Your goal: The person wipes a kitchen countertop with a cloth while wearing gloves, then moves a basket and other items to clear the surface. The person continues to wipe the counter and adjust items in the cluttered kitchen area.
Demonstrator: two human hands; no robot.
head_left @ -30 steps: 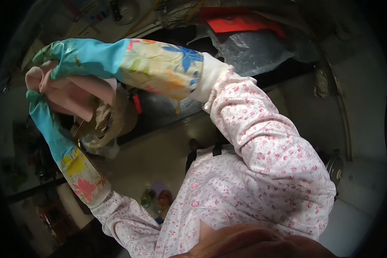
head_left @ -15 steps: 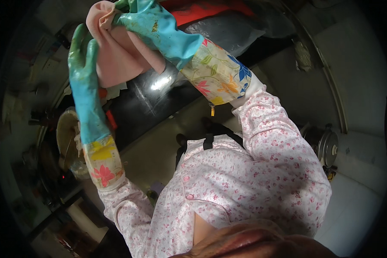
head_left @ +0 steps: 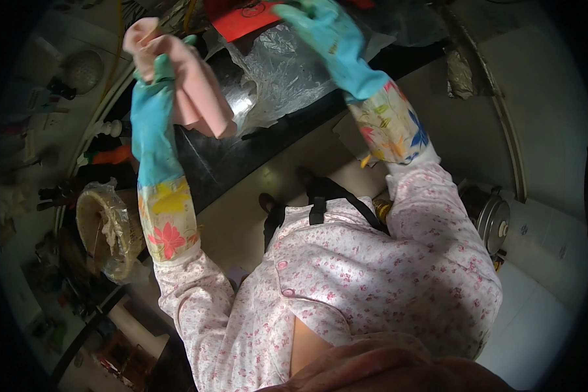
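Note:
My left hand [head_left: 153, 98], in a turquoise rubber glove with a floral cuff, is closed around a pink cloth [head_left: 199, 88]. The cloth is bunched at the top, and its loose end hangs to the right over a shiny black counter [head_left: 206, 157]. Up at the top edge, my right hand [head_left: 323, 36] wears a matching glove and holds nothing that I can see. Its fingers reach out to the left, slightly blurred and partly cut off. Beneath and beside it lie a crumpled clear plastic bag [head_left: 271, 75] and a red sheet or bag [head_left: 242, 23].
A round bin [head_left: 88, 222] lined with clear plastic stands left of my left forearm. A lidded metal pot [head_left: 493, 225] sits at the right. Crumpled packaging [head_left: 460, 75] lies by the ledge at the upper right.
My right hand has let go of the cloth and moved away to the right. The left hand now holds the cloth alone. More of the clear plastic bag and the red item shows.

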